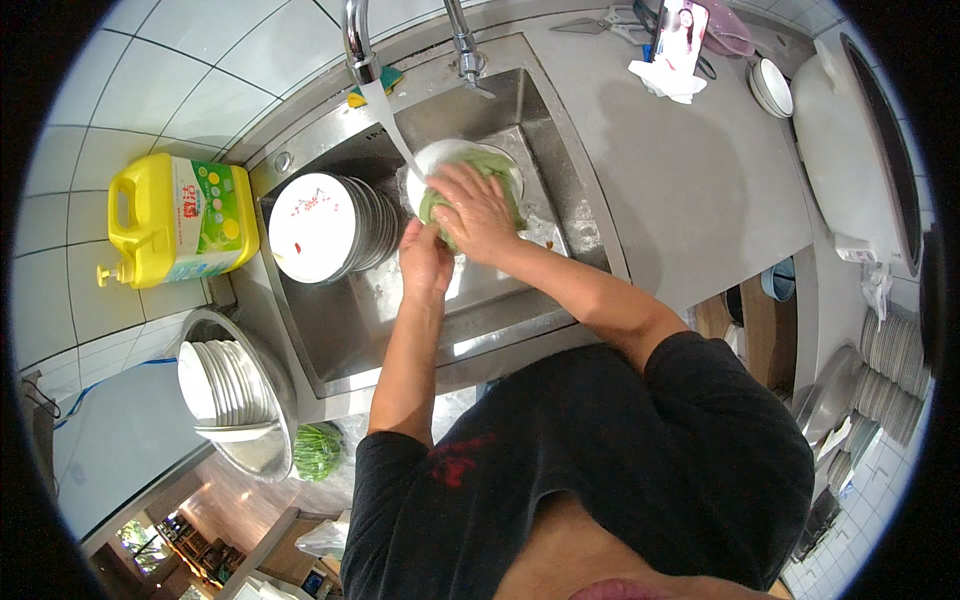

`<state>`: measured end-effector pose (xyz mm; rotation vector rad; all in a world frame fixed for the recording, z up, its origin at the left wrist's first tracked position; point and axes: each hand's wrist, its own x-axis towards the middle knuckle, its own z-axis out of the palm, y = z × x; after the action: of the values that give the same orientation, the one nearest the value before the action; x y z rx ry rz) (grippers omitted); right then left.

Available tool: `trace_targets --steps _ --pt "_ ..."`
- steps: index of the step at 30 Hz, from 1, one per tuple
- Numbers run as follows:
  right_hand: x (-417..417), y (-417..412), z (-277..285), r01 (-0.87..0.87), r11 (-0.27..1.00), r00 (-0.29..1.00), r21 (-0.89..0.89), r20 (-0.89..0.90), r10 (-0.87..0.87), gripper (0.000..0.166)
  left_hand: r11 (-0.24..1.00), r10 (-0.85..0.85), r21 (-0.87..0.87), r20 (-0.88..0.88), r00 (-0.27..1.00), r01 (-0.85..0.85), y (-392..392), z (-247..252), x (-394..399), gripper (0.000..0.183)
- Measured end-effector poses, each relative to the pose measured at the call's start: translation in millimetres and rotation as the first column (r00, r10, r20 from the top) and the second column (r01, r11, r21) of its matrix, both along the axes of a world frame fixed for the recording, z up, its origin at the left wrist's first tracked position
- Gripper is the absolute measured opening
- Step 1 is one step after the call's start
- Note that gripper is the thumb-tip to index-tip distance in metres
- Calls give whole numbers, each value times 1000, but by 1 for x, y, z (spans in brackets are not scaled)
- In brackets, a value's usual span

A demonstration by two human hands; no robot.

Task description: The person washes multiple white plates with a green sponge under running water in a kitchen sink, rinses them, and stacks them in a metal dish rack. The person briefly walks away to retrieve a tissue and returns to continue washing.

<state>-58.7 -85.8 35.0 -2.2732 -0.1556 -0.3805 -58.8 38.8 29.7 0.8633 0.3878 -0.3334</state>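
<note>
Water runs from a chrome faucet onto a white plate in the steel sink. My right hand lies spread on a green cloth and presses it against the plate. At the near left side of the plate, my left hand has its fingers closed at the rim, partly under the cloth. To the left, in the same basin, leans a stack of white plates; the top one bears a red floral print and a small red scrap.
A yellow detergent jug stands left of the sink, above a steel bowl of white plates. A green-yellow sponge lies behind the faucet. On the counter are kitchen scissors, a propped phone and small white bowls.
</note>
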Motion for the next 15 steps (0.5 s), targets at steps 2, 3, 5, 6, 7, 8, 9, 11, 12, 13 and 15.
trace_targets --steps 2,3,5,6,7,8,9,11,12,13,15 --pt "16 -2 10 -66 995 996 -79 52 70 38 999 -37 -28 -18 999 36 -5 15 -9 21" --pt "32 -10 11 -100 995 990 -24 -106 97 39 996 -88 -15 -6 996 88 4 11 -10 21" --pt "64 -31 11 -140 986 898 92 -408 166 40 996 -89 -7 43 995 90 2 27 -14 19" --pt "70 -40 2 -31 970 873 242 -465 145 42 995 -96 6 55 994 95 11 27 -12 20" --pt "67 -52 -1 85 924 840 374 -525 135 44 995 -99 14 65 993 98 21 28 -10 21" --pt "57 -63 -4 147 854 812 498 -554 183 48 996 -78 40 39 996 77 30 31 -8 22" --pt "48 -65 -1 216 741 797 636 -553 242 50 995 -92 27 50 994 91 41 27 -4 30" --pt "27 -61 -2 359 442 762 822 -532 370 53 999 -41 2 -53 998 41 50 30 7 39" --pt "24 -60 -4 382 392 762 837 -525 379 52 998 28 56 -80 996 -24 46 34 10 45" --pt "22 -59 -8 405 341 762 848 -519 386 52 1000 17 16 -60 998 -16 48 31 15 46" --pt "23 -55 -10 419 262 782 869 -492 383 51 998 -11 -62 -20 1000 10 49 26 26 49"
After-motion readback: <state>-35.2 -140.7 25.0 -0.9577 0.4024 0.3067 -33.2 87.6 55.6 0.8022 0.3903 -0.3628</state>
